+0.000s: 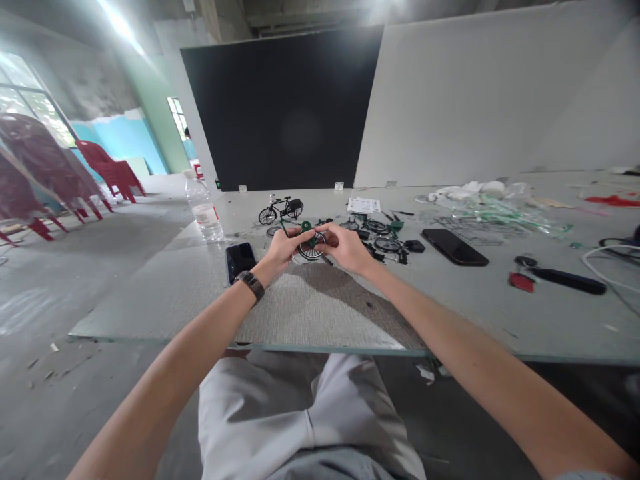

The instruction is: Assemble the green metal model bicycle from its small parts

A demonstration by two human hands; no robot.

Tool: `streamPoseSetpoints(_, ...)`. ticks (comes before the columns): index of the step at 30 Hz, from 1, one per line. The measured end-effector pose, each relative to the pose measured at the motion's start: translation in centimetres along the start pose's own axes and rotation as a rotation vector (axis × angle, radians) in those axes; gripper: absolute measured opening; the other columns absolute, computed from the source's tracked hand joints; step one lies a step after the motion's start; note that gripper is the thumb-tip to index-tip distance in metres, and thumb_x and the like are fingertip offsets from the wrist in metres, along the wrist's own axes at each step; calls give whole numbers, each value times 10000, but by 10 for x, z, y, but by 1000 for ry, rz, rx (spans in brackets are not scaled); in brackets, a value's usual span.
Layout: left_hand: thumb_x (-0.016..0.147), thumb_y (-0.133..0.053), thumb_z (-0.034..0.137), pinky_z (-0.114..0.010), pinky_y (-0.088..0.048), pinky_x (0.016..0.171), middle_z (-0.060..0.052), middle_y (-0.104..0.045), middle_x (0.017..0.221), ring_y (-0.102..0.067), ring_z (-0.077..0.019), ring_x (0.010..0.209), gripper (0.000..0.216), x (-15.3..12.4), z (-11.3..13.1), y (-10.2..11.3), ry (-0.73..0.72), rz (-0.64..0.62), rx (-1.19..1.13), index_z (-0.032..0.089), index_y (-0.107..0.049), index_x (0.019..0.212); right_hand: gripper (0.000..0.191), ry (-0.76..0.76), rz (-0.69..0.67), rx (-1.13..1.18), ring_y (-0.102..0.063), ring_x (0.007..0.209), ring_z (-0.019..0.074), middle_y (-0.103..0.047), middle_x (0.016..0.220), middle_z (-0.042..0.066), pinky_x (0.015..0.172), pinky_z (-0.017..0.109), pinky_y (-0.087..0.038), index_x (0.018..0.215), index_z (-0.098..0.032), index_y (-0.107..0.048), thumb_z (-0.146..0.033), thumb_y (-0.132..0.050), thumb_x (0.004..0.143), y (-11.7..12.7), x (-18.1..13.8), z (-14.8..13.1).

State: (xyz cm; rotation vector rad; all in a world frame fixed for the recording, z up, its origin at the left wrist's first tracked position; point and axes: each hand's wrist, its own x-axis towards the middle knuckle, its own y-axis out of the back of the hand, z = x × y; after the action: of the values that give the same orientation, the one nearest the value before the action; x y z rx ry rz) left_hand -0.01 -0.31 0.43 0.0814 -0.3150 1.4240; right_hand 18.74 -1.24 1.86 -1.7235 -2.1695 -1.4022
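Observation:
Both my hands meet over the grey table (310,313), gripping a small green model bicycle part with a spoked wheel (311,244). My left hand (283,248), with a dark watch on its wrist, pinches the green frame from the left. My right hand (345,247) pinches the wheel side from the right. Loose wheels and small black and green parts (383,235) lie just beyond my right hand. A finished black model bicycle (281,209) stands farther back.
A black phone (239,260) lies beside my left wrist, another phone (454,246) to the right. A water bottle (204,208) stands at the left. Plastic bags (493,203), a black-handled tool (567,279), a red piece (521,282), a white cable (607,267) and red chairs (113,171) surround.

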Motion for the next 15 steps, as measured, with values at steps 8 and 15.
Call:
streamPoseSetpoints(8, 708, -851, 435, -252, -350, 471, -35, -625, 680, -513, -101, 544, 328, 2, 0, 2, -6, -20, 40, 145, -705, 758, 439, 16, -24, 0, -642, 672, 199, -689, 757, 39, 660, 333, -489, 1171, -182, -637, -492, -671, 862, 1, 0, -4)
streamPoseSetpoints(15, 706, -860, 409, -253, -357, 481, -33, -630, 680, -547, -122, 578, 311, 3, 2, 4, -9, -6, 26, 156, -698, 786, 440, 39, -41, -13, -700, 788, 230, -745, 893, 75, 736, 359, -541, 1227, -192, -636, -442, -682, 866, 6, 1, -10)
